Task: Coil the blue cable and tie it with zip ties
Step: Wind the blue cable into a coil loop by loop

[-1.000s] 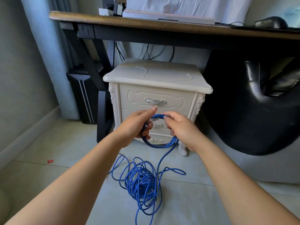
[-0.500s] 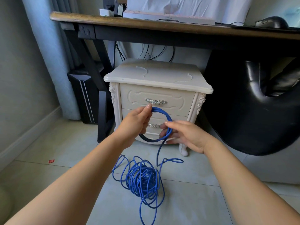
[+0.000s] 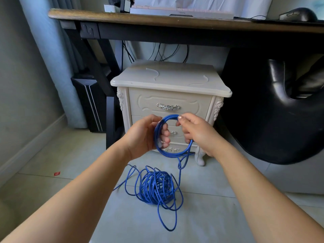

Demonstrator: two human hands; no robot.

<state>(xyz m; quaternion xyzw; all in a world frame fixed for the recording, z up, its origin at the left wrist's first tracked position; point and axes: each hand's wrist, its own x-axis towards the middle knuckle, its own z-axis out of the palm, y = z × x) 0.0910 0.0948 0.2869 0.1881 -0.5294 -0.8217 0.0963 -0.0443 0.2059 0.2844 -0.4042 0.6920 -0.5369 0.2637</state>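
A thin blue cable [image 3: 172, 154] is partly wound into a small upright loop held in the air in front of a cream two-drawer nightstand [image 3: 168, 100]. The left hand [image 3: 142, 135] has its fingers [image 3: 164, 135] curled round the loop's left side. The right hand [image 3: 196, 132] pinches the loop's top and right side. From the loop a strand drops to a loose tangled heap of the same cable on the pale tiled floor [image 3: 210, 221]. Two pale curved zip ties [image 3: 154, 74] lie on the nightstand's top. Above it runs a dark wooden bench [image 3: 157, 20] carrying a white keyboard [image 3: 180, 12] and a black mouse [image 3: 298, 14]. A black leather chair [image 3: 280, 120] stands to the right, a grey-blue curtain [image 3: 52, 58] and a black computer tower [image 3: 89, 102] to the left.
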